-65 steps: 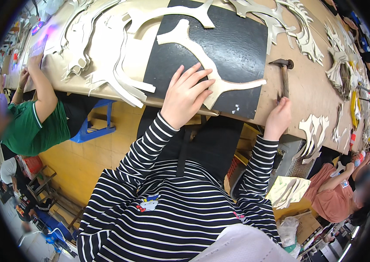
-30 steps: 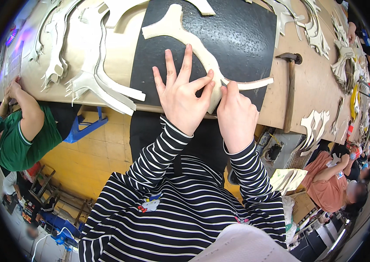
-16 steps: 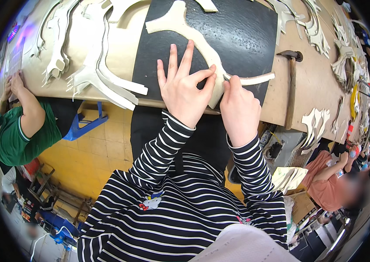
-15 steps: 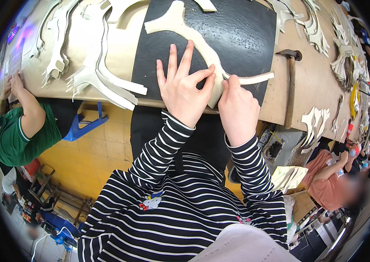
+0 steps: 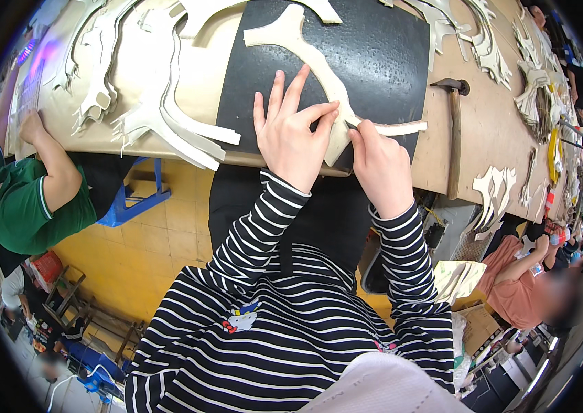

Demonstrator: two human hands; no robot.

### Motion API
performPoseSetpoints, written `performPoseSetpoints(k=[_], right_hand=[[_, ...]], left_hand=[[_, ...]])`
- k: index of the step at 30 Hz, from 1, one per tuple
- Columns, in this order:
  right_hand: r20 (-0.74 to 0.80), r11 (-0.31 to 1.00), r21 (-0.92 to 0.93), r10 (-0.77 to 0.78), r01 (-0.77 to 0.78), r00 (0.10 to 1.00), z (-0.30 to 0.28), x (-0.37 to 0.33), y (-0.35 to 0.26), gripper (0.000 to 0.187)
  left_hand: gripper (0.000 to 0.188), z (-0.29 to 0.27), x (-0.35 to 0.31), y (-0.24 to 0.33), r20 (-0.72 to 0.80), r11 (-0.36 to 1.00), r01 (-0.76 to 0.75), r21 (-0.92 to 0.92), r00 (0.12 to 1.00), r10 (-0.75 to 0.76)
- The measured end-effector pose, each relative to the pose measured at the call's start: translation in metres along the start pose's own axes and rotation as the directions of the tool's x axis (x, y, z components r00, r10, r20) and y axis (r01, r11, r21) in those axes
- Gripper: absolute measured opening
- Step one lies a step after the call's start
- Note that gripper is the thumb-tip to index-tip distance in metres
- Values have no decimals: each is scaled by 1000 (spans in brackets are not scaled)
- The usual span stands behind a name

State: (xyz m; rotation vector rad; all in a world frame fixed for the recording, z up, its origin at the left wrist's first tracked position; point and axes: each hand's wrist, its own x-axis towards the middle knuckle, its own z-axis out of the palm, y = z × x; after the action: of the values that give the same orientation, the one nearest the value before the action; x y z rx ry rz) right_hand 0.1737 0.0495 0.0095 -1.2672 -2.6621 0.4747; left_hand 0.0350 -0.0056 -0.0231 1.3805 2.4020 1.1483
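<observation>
A cream, branched, strap-like piece (image 5: 326, 76) lies on a black mat (image 5: 381, 62) at the table's near edge. My left hand (image 5: 293, 141) rests on it with its fingers spread. Its thumb and index fingertips come close together on the middle of the piece, while the other fingers reach over the mat. Just to the right, my right hand (image 5: 384, 165) is closed in a pinch beside the fork of the piece. A small dark pointed tip shows at those fingertips; the rest of what it holds is hidden.
Right of the mat lies a hammer (image 5: 455, 138) with a wooden handle. Stacks of similar cream pieces (image 5: 160, 117) lie on the left, and more cut pieces (image 5: 494, 189) on the right. A person in green (image 5: 44, 199) works at the left, another in salmon (image 5: 511, 282) at the right.
The view has shifted a little. My right hand has moved slightly at the fork, and the dark tip shows more plainly. My left hand keeps its place on the piece.
</observation>
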Motion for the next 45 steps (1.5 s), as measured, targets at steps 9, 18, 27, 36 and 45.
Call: performPoseSetpoints(k=[9,18,27,36,45], right_hand=[[70,990,-132,-36,45,997,-3,8,-6,21],[102,973,-137,-172,185,980,-8,14,3,20],[-15,997,-45,54,-55,998,-5,6,-6,19],[-56,964,-201,165,-173,985,-5,9,-31,15],[3,982,155,110,-109,994,-4,8,-7,16]], left_hand=[[12,-2,0,4,-4,1000,5,-22,1000,-5],[15,0,0,3,14,1000,7,7,1000,-7],[16,-6,1,5,25,999,18,-38,1000,-17],[28,4,6,11,18,997,57,55,998,-58],[26,1,4,2,17,1000,17,15,1000,-17]])
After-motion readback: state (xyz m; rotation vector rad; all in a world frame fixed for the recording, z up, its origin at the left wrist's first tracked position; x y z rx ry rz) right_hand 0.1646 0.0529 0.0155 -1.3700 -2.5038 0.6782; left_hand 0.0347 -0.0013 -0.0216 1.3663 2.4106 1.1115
